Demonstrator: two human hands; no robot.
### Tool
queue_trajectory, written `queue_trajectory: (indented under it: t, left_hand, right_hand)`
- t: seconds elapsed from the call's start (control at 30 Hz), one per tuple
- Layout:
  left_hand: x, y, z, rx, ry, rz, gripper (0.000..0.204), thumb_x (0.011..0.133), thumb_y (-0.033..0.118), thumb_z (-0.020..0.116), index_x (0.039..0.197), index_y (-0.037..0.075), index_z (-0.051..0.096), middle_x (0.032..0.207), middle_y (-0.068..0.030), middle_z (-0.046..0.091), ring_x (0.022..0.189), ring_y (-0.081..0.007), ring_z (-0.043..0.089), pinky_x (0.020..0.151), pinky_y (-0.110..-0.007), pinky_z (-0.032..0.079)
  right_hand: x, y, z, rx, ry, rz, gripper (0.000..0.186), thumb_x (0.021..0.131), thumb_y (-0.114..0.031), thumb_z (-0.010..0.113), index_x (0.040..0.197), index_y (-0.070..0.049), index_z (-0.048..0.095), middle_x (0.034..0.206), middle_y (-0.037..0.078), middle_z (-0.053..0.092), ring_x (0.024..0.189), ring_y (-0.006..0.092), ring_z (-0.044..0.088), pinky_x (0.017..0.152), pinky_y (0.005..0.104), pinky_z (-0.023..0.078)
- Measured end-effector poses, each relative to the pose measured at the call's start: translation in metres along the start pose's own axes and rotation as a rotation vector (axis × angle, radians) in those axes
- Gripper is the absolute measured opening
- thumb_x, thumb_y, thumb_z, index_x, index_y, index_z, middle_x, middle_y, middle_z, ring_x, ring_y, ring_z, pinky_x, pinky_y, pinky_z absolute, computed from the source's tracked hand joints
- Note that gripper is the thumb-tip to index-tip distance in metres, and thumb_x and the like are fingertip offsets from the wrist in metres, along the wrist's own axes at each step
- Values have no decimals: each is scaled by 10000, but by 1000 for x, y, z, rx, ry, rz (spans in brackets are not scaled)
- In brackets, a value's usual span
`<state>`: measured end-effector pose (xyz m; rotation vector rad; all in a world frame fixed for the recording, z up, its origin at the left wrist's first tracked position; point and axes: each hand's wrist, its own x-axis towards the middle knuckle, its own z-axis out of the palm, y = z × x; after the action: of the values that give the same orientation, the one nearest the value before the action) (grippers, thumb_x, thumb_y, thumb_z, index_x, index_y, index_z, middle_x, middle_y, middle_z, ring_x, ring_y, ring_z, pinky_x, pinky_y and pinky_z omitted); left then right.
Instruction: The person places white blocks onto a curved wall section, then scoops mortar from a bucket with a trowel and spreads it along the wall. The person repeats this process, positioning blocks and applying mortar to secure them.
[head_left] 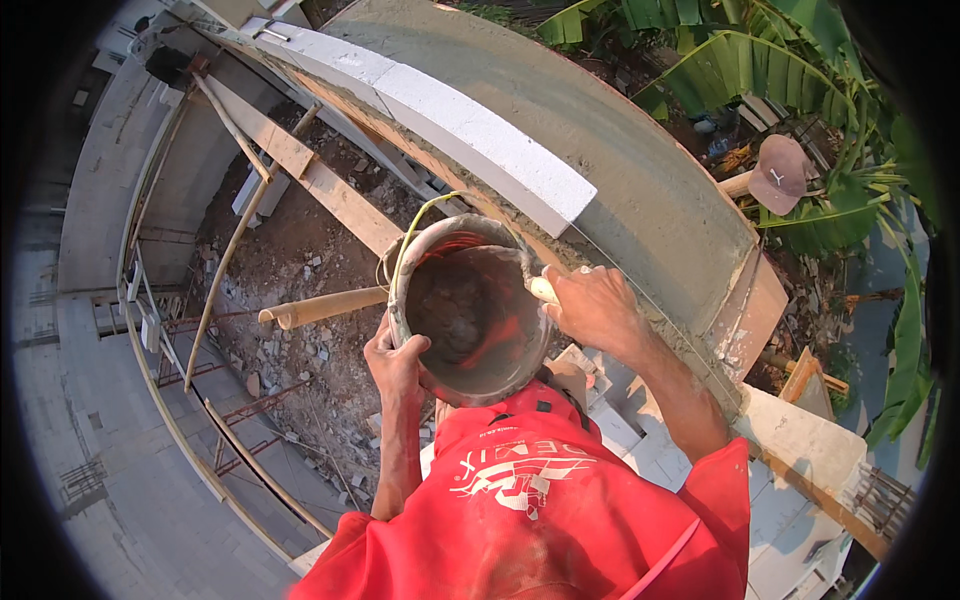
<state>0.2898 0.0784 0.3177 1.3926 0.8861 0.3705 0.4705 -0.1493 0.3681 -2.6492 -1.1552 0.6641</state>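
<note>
Bucket [470,310] of wet mortar is sitting against my chest beside the wall [640,190]; left hand [398,365] is gripping its rim, right hand [592,305] is clamping a tool handle [543,289]. I'm thinking one slip drops it below.

The person wears a bright red short-sleeved shirt [540,520], filling the picture from about five to seven o'clock. Across its front runs a white printed emblem with lettering (seen upside down from above), and a thin pale pink stripe slants across the cloth toward five o'clock. The fabric looks dusty, smudged grey in places. The sleeves end above the elbows, leaving both forearms bare. The left hand [398,362] and the right hand [597,308] are ungloved, with no watch, ring or band showing.
</note>
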Motion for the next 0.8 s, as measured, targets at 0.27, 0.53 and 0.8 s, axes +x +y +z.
queue_trajectory:
  t: [0.27, 0.53, 0.8]
  left_hand:
    - [-39, 14, 19, -155, -310, 14, 377, 679, -71, 651, 1054, -75, 687, 756, 48, 581, 550, -17, 455, 501, -194, 353]
    - [-42, 6, 31, -100, -437, 57, 146, 647, -33, 683, 787, -43, 646, 721, 60, 573, 508, -19, 393, 480, -207, 297]
    - [-54, -2, 69, 68, -558, 89, 356, 686, -52, 650, 1040, -66, 676, 634, 81, 519, 467, -10, 411, 445, -206, 305]
  right_hand:
    - [-54, -75, 6, -679, 256, -382, 264, 823, -163, 676, 976, 51, 683, 727, 141, 680, 739, 244, 727, 532, 336, 573]
    - [-162, -8, 48, -354, 124, -245, 507, 878, -182, 647, 1357, -24, 595, 900, 212, 704, 762, 311, 719, 637, 407, 559]
    - [-172, 34, 80, 21, 257, 232, 549, 895, -153, 618, 1425, -45, 518, 993, 253, 700, 823, 396, 716, 719, 479, 556]
